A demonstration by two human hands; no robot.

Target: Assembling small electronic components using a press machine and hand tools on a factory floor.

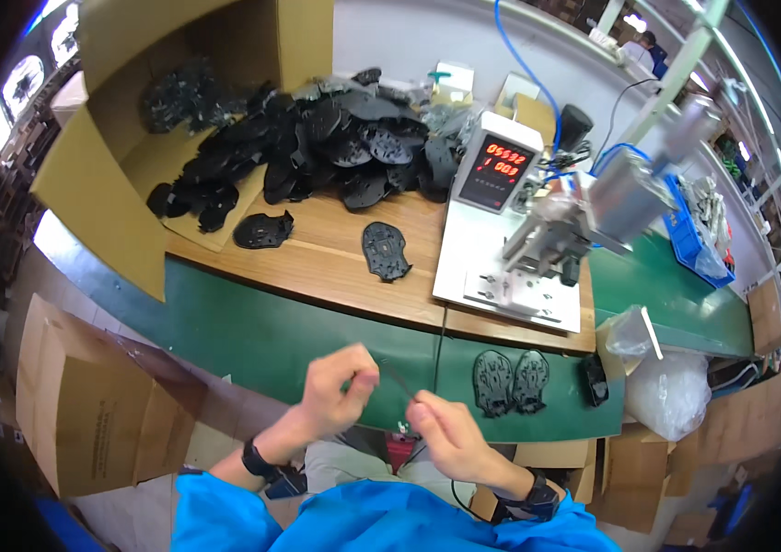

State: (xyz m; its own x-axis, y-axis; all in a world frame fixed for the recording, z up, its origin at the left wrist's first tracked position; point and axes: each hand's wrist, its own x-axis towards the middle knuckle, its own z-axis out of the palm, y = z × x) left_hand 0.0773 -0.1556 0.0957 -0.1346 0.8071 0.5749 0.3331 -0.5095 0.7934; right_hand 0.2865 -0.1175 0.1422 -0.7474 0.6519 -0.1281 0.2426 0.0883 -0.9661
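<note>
Both my hands are raised in front of my lap, just off the near edge of the green table. My left hand (342,386) is closed in a fist, thumb side toward the right hand. My right hand (450,434) is pinched shut on a thin black cord (400,379). The cord spans the short gap toward my left fist; its far end is hidden there. Nearest on the table, to the right, two black plastic shells (492,382) lie side by side. A small black part (595,380) sits beyond them.
A press fixture (538,290) with a red-lit counter (498,166) stands on the wooden board (317,267). Black shells (317,138) are heaped beside an open carton (100,202). A blue bin (682,230) is at far right. Another carton (86,405) stands on the left floor.
</note>
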